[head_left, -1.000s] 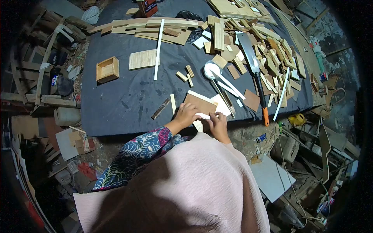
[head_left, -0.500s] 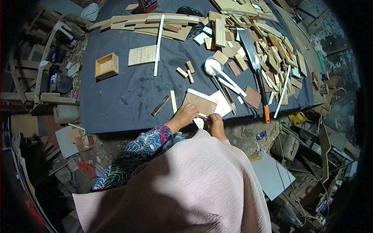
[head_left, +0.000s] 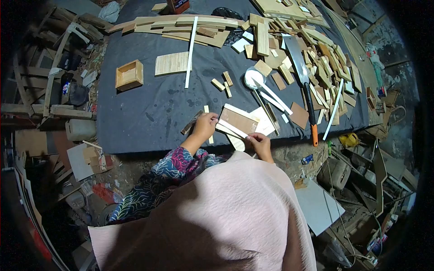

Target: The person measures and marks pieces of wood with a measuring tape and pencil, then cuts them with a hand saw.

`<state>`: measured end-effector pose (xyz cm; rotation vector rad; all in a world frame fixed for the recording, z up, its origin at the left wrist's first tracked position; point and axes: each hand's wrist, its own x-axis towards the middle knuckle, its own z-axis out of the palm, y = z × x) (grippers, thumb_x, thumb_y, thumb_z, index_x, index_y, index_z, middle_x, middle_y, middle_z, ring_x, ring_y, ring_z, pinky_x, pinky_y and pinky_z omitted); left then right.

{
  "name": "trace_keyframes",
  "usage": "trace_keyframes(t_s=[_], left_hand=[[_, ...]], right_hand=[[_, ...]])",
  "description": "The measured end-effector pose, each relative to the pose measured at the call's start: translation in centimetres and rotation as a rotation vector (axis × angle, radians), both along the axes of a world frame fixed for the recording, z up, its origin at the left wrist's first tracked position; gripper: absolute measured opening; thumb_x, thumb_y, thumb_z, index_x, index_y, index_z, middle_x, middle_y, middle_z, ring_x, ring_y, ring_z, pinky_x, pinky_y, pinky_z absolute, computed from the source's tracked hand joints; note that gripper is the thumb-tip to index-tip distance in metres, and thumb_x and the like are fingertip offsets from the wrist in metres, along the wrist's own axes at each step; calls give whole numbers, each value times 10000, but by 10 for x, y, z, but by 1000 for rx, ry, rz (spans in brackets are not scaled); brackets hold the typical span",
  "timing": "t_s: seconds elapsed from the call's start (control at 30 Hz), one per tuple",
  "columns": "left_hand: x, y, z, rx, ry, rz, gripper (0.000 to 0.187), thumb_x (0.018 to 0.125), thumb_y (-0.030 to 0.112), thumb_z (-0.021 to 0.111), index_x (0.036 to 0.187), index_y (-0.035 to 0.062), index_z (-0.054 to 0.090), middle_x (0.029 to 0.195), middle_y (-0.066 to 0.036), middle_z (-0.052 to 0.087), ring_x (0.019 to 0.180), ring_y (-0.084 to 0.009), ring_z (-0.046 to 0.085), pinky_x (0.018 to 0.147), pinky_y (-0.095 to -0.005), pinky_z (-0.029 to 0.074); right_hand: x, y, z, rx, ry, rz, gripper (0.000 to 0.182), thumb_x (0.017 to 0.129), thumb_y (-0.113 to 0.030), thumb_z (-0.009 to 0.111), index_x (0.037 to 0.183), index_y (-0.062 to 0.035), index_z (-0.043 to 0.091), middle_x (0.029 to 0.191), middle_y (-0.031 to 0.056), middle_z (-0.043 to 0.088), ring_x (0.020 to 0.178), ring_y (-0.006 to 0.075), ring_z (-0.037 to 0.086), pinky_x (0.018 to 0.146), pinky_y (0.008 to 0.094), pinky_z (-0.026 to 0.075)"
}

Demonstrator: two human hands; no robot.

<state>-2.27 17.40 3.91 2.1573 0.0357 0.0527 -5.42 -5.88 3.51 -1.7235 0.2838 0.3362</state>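
Note:
A short pale wooden strip (head_left: 233, 128) stretches between my hands at the near edge of a thin brown panel (head_left: 242, 119). My left hand (head_left: 205, 127) pinches its left end, and my right hand (head_left: 261, 144) grips its right end. Along the panel's far edge lies another light strip. Part of a pale wooden piece (head_left: 237, 143) shows beneath, near the table's front edge. Left of the panel are a dark stick (head_left: 191, 123), partly behind my left hand, and a narrow light stick (head_left: 211, 139). White sheet material (head_left: 266, 121) lies at the panel's right.
A handsaw (head_left: 300, 67) with an orange-tipped handle lies to the right, beside a heap of wood offcuts (head_left: 323, 65). A tub of white paste (head_left: 253, 79) has sticks resting on it. Further left are a small wooden box (head_left: 129, 76) and a slatted panel (head_left: 172, 64).
My hands have moved apart, and the strip between them now shows along most of its length. The whole view has shifted slightly.

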Motion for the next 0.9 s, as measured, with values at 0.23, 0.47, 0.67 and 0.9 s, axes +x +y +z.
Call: trace_keyframes(t_s=[0.23,0.47,0.67,0.9], left_hand=[[-9,35,6,-39,20,230,145,721,58,565,853,7,595,799,-126,580,642,-163,568,581,-254,447],[-22,60,13,-84,104,295,156,733,75,566,866,-2,595,797,-101,586,626,-130,560,572,-242,446],[-38,65,15,-85,88,296,157,740,80,564,870,-2,596,781,-97,586,618,-121,549,570,-236,442],[-53,85,11,-56,110,162,162,738,90,575,870,-2,594,800,-96,578,630,-129,549,575,-231,445]], right_hand=[[-7,9,12,-607,-434,279,189,609,-99,677,769,-28,606,704,114,532,658,261,530,575,320,424],[-7,10,6,-550,-418,247,204,593,-102,678,768,-32,600,725,112,521,705,280,520,623,352,417],[-12,42,35,-781,-742,289,176,641,-146,646,754,-43,560,743,117,520,703,294,519,590,369,421],[-13,121,17,-679,-360,645,271,658,-260,656,698,-29,520,664,160,563,625,312,568,540,385,443]])
